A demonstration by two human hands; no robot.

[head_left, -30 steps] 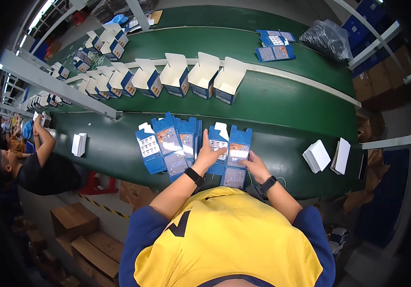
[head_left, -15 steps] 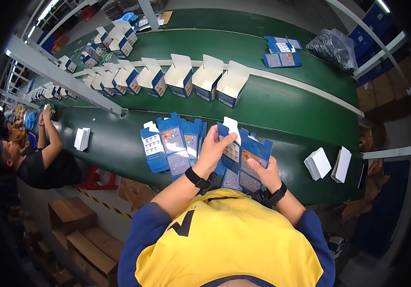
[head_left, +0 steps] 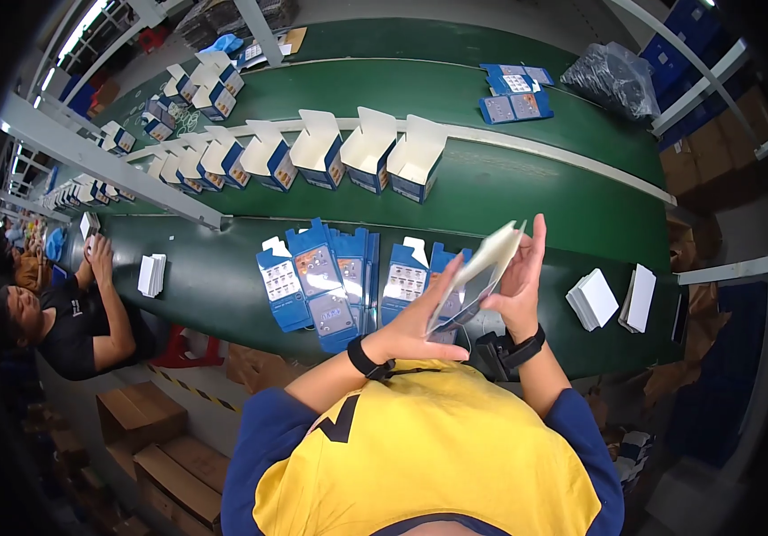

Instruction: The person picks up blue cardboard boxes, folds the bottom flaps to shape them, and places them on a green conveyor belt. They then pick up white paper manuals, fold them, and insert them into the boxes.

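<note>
Green tabletops stretch between metal posts; left fingers and right fingers clamp a carton between them.

Left hand and right hand have one carton between them, tilted up off the bench, fingers extended. Flat blue blanks: larger pile to the left, smaller pile just behind left hand. Row of open boxes on the green belt beyond. Two white stacks at right. Co-worker far left, both hands on a small item, too small to tell.
</note>
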